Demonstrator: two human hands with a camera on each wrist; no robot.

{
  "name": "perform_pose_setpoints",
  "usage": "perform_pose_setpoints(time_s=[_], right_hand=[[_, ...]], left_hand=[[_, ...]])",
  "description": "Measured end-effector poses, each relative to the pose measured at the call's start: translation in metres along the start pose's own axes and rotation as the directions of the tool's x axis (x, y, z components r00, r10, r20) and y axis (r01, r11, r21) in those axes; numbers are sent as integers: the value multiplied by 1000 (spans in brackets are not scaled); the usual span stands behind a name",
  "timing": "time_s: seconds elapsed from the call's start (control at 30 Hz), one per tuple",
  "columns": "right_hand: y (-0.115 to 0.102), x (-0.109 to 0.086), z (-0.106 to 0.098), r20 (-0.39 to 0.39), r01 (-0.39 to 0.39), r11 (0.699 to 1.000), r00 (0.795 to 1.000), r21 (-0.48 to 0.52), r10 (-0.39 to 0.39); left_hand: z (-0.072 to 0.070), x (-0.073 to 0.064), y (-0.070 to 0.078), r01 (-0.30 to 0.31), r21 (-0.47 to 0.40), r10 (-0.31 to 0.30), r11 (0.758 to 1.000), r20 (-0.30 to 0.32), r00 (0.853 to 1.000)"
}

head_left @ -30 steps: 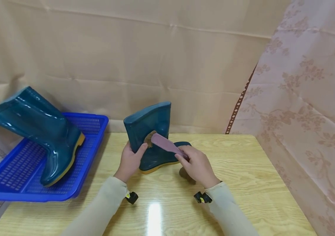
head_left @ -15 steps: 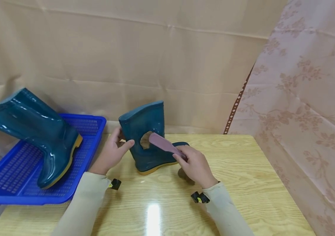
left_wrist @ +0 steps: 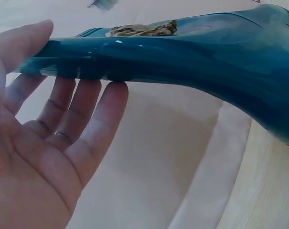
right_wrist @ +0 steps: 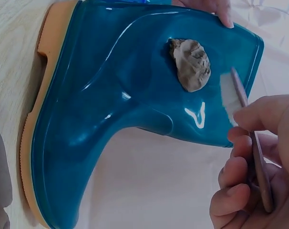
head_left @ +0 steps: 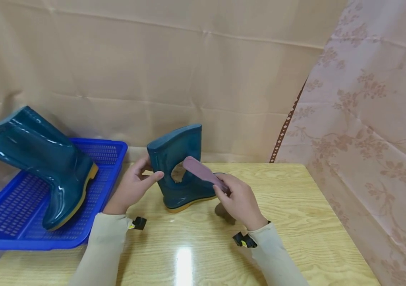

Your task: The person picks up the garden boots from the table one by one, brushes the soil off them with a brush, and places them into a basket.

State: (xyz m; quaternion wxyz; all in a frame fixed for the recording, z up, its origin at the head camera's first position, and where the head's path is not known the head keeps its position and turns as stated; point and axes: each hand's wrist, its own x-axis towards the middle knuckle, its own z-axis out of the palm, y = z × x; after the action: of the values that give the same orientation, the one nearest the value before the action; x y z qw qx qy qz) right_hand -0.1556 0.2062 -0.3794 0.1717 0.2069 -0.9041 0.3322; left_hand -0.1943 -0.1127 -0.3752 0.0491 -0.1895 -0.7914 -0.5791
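A teal rain boot [head_left: 188,190] with a yellow sole stands on the table, its toe to the right. A brown mud-like lump [right_wrist: 192,64] clings to the side of its shaft. My left hand [head_left: 133,186] holds the shaft's back edge, thumb on the near side and fingers behind. In the left wrist view, the fingertips [left_wrist: 117,93] touch the teal surface. My right hand [head_left: 238,200] grips a purple brush [head_left: 201,171] by its handle. Its white bristles [right_wrist: 229,95] face the shaft, beside the lump in the right wrist view.
A second teal rain boot [head_left: 58,171] leans in a blue plastic basket [head_left: 49,243] at the left. Another brown-grey lump [head_left: 224,213] lies on the wooden table [head_left: 296,238], partly behind my right hand. A beige cloth [head_left: 196,79] hangs behind.
My left hand has slid left, its thumb moving from beside the lump to the shaft's back edge. The brush has shifted only slightly. The whole head view has drifted a little.
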Motion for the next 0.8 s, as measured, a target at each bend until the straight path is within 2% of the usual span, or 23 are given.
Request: perform_pose_setpoints(time_s=[0.1, 0.33, 0.6, 0.8], right_hand=[[-1, -1, 0, -22, 11, 1000, 1000, 11, -11], [-4, -2, -2, -79, 49, 998, 996, 26, -47], [-2, -2, 0, -83, 81, 996, 993, 21, -79], [-1, -2, 1, -90, 105, 994, 991, 30, -102]], left_hand=[[-1, -3, -1, 4, 10, -4, 1000, -11, 1000], [-4, -5, 1, 41, -52, -42, 998, -10, 999], [-9, -8, 11, 33, -15, -32, 999, 68, 997], [-8, -6, 15, 22, 4, -23, 1000, 50, 999]])
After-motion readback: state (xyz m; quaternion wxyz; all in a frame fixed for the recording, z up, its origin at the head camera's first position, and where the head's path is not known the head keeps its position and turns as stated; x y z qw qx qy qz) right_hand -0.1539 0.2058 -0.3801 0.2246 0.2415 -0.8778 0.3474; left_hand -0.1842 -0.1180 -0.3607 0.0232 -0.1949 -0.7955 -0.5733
